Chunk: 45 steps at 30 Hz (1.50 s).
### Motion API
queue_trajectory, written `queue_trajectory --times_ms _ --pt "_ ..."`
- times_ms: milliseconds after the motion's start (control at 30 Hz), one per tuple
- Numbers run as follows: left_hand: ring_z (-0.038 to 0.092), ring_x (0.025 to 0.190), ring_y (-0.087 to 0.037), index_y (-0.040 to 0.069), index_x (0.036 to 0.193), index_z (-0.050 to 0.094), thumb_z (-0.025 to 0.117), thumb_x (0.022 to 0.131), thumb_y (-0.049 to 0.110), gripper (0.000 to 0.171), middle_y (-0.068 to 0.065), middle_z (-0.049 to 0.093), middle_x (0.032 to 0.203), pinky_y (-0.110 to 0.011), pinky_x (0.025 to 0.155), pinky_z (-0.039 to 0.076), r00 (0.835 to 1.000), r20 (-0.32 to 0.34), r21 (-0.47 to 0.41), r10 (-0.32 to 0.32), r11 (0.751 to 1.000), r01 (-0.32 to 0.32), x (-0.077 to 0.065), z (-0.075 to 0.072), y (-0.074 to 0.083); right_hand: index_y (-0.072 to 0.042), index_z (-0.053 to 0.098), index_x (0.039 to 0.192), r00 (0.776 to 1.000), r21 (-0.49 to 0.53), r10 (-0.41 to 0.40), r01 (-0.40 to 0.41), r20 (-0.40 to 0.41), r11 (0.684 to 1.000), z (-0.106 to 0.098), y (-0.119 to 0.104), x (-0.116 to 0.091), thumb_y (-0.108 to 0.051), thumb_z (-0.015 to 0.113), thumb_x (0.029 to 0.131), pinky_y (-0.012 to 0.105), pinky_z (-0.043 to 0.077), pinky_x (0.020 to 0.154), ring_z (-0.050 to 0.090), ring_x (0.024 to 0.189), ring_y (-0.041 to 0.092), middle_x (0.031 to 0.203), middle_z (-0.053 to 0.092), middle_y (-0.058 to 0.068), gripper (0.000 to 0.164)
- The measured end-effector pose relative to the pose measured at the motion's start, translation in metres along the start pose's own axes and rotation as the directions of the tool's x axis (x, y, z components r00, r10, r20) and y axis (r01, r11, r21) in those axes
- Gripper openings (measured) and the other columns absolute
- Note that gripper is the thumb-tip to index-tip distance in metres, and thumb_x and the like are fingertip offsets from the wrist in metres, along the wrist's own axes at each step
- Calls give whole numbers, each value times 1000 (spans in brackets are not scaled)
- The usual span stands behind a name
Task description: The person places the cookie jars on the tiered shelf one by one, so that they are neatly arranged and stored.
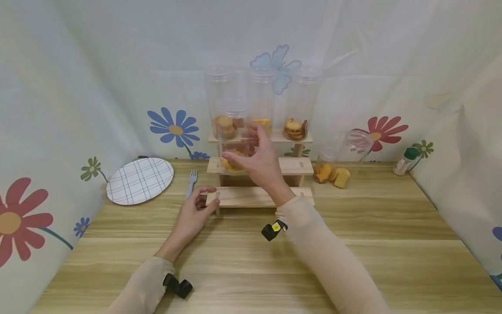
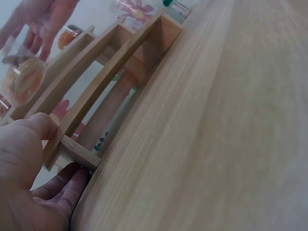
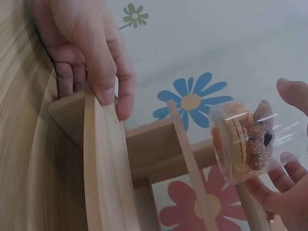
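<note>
From above and behind the left hand and right hand, the head view looks forward and down, far enough back to include the whole wooden shelf. Both wrist views are close and tilted, each facing across toward the opposite hand; they share the shelf and both hands.

left hand gripping wooden shelf, right hand holding jar
</note>
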<state>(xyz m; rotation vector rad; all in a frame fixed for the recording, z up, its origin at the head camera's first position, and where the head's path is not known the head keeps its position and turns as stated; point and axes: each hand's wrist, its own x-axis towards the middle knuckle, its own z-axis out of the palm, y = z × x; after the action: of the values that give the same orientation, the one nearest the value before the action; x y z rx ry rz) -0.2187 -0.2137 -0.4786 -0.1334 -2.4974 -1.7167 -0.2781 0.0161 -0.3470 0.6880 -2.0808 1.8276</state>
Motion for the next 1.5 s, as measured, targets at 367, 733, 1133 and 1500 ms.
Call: queue_trajectory --times_ms 367,733,1133,1500 --pt "72 109 -24 21 143 66 78 108 33 39 -14 76 121 -27 88 55 1000 1 -2 19 1000 -19 -1 -1 -1 -15 49 160 1000 -99 2 -5 -30 995 35 10 9 -29 102 85 44 64 94 73 111 22 136 63 14 92" --pt "74 106 -24 25 142 66 79 107 32 37 -13 78 117 -30 85 57 1000 -8 5 16 1000 -16 0 -1 -3 -12 52 145 999 -236 -1 -9 -40 972 40 17 9 -38 102 84 40 60 99 64 117 22 129 59 6 83" --pt "74 105 -24 25 141 67 79 107 32 36 -12 78 116 -30 84 57 1000 -6 -1 6 1000 -6 0 0 -2 -10 55 143 999 -222 -32 26 -23 975 38 25 11 -31 101 86 40 60 95 70 116 29 129 65 5 76" --pt "75 106 -24 23 143 66 78 108 34 39 -12 78 118 -30 85 57 1000 0 -7 0 1000 0 1 0 -2 -11 55 149 1000 -233 -10 6 -14 972 37 29 7 -30 99 89 40 59 105 70 120 24 131 70 7 77"
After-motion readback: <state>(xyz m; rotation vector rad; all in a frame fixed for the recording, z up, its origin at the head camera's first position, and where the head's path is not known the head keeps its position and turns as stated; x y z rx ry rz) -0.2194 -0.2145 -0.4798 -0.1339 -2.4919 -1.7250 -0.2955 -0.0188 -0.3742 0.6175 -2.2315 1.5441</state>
